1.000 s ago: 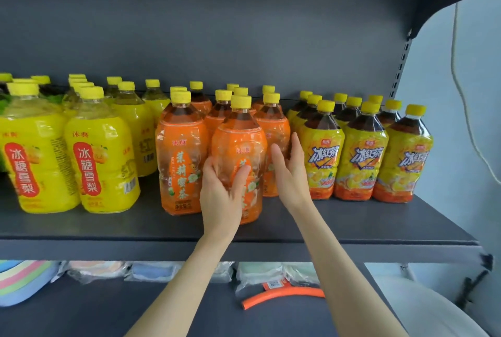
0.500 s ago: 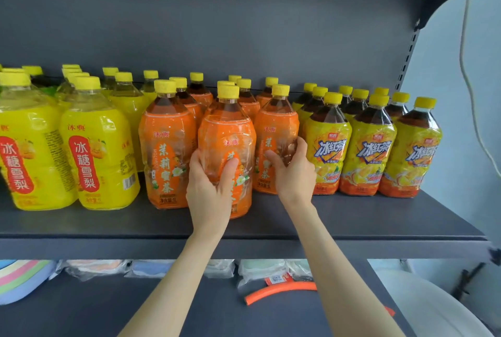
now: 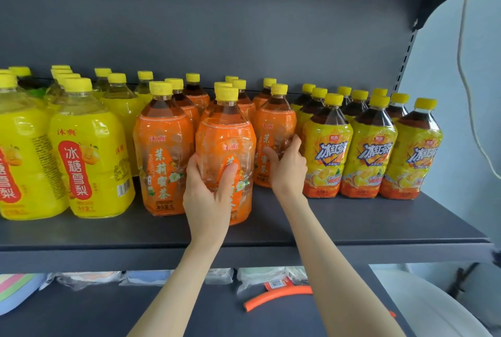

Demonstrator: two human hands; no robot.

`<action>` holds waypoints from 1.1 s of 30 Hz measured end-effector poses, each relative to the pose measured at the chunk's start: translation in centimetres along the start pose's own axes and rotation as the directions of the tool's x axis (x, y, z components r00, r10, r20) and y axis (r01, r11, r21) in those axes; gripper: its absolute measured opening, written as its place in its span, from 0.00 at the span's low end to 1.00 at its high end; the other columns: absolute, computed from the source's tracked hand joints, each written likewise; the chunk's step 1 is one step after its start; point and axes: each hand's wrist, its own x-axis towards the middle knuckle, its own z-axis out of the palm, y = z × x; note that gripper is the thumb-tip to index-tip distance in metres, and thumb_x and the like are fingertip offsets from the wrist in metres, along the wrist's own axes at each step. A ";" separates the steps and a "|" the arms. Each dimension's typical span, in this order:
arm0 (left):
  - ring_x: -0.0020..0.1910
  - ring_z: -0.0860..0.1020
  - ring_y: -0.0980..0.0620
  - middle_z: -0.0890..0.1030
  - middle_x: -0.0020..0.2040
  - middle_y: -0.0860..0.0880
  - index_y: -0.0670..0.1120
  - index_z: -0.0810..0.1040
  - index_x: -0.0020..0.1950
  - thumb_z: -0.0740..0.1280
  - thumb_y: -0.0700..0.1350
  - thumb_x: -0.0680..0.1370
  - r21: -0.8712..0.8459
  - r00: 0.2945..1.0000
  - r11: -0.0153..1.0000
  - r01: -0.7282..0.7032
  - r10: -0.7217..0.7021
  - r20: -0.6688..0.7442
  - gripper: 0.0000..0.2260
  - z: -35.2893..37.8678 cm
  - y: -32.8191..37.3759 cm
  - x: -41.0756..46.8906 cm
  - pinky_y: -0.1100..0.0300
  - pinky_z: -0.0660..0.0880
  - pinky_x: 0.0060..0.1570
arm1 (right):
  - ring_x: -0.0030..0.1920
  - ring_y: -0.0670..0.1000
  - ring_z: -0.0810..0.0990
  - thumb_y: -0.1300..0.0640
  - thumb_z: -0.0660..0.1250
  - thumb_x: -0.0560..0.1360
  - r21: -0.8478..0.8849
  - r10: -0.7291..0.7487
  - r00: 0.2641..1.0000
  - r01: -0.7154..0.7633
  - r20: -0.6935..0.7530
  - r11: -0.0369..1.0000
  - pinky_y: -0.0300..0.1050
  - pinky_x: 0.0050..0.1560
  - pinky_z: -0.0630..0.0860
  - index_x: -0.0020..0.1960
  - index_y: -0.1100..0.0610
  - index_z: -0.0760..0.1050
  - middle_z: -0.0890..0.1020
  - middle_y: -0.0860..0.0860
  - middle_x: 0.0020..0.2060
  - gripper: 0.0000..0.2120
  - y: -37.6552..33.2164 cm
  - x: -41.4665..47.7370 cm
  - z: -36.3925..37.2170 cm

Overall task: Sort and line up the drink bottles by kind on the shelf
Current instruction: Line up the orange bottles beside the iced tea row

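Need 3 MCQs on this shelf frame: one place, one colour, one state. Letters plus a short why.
1. Where do the orange-label bottles stand?
A. Between the yellow-label bottles and the iced tea bottles
B. At the far right end
C. On the lower shelf

2. Cap colour on the bottles?
A. Red
B. Yellow
C. White

3. What is the left hand doing?
A. Hanging free
B. Twisting a cap
C. Closed in a grip on the front orange bottle

Answers: 1 A, orange group sits mid-shelf between the other two kinds. 2 B, every visible cap is yellow. 3 C, thumb and fingers wrap its lower body; the right hand rests on the next orange bottle.
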 end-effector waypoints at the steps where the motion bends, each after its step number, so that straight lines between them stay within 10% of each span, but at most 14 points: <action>1: 0.62 0.75 0.48 0.75 0.65 0.47 0.45 0.63 0.72 0.58 0.71 0.68 -0.001 1.000 1.000 0.003 -0.003 0.001 0.41 0.0 0.0 0.0 0.49 0.76 0.59 | 0.66 0.64 0.71 0.49 0.64 0.79 0.031 0.007 1.000 -0.008 0.018 0.999 0.56 0.63 0.68 0.76 0.60 0.54 0.73 0.61 0.67 0.33 0.1 0.3 0.1; 11: 0.63 0.75 0.49 0.74 0.66 0.48 0.47 0.62 0.73 0.57 0.71 0.68 -0.012 1.000 1.000 0.013 -0.013 0.018 0.40 0.2 -0.1 0.1 0.51 0.75 0.60 | 0.68 0.61 0.71 0.54 0.65 0.79 0.307 0.080 0.987 -0.120 0.139 0.944 0.51 0.64 0.70 0.74 0.61 0.56 0.69 0.60 0.70 0.30 0.7 2.3 1.1; 33: 0.65 0.73 0.49 0.72 0.68 0.48 0.47 0.60 0.74 0.54 0.75 0.67 -0.004 0.999 1.000 -0.007 0.008 0.034 0.44 0.2 -0.2 0.1 0.50 0.74 0.61 | 0.71 0.57 0.68 0.50 0.63 0.79 0.265 0.054 0.994 -0.077 0.091 0.961 0.48 0.68 0.67 0.76 0.60 0.57 0.68 0.57 0.72 0.30 0.8 1.9 1.1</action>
